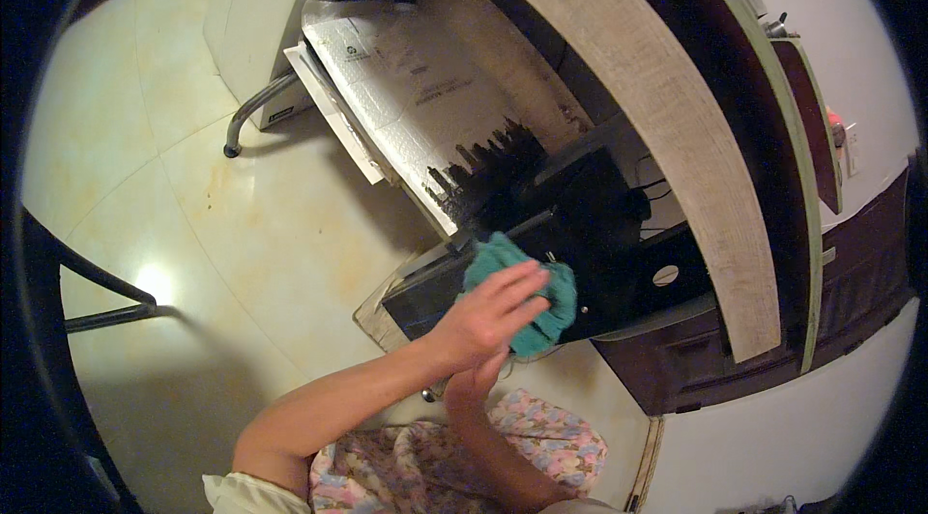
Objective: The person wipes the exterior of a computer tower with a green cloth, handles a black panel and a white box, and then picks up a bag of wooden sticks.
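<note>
My left hand (487,317) lies over a bunched teal cloth (554,329), its fingers bent across the top of it. My right hand (475,378) is just below, against the left wrist and palm. Most of its fingers are hidden, so whether it grips the cloth cannot be told. Under and behind the cloth is a black box-like case (602,282), perhaps a computer tower, with a small metal screw showing. It stands on a low wood-grain shelf (380,318). Beside it lies a silvery padded sheet or bag (406,94) bearing print, with a dark skyline-shaped pattern near the case.
A curved wood-grain desk edge (674,94) overhangs on the right. Dark cables (652,184) run behind the case. A bent metal leg (250,112) rests on the tiled floor (239,239). At left is a black metal frame (109,289). Dark cabinet panels (674,369) stand at the right.
</note>
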Motion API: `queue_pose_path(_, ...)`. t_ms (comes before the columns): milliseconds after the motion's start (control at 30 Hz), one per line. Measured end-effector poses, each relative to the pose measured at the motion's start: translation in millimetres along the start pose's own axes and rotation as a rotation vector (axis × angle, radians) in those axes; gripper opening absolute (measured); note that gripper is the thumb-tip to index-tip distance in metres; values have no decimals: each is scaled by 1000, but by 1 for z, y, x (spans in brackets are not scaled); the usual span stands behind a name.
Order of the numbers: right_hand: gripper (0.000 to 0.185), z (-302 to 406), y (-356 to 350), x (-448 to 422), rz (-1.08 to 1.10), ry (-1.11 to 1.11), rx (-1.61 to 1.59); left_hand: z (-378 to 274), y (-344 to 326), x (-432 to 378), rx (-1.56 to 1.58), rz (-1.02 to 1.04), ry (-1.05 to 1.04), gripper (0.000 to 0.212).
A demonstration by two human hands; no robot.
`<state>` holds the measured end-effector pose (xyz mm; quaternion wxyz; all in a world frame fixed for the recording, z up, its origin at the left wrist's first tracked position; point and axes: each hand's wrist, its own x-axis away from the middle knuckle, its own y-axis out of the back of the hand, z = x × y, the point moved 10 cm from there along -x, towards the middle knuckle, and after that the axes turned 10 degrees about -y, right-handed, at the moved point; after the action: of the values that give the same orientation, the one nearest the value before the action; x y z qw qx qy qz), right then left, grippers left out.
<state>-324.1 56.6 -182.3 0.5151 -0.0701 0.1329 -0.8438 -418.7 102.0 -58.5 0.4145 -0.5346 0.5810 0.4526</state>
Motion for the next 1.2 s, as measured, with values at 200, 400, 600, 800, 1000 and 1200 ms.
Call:
queue_pose_path(200,22,-20,-10,-15,159,-101,576,17,2,33,-175,102,-38,31)
queue_pose_path(400,21,-46,-28,-40,212,-294,506,105,63,136,173,-268,774,24)
queue_pose_path(600,44,-26,-100,-48,219,-453,135,128,135,161,973,-964,960,35)
queue_pose_path(800,34,-34,-130,-95,69,-643,-343,131,136,169,1096,-1017,939,42)
queue_pose_path(1000,19,-24,-128,-75,148,-411,-87,124,142,163,1242,-1034,880,46)
queue_pose_path(1200,35,-39,-141,-74,256,-670,-141,128,141,171,1215,-1063,957,47)
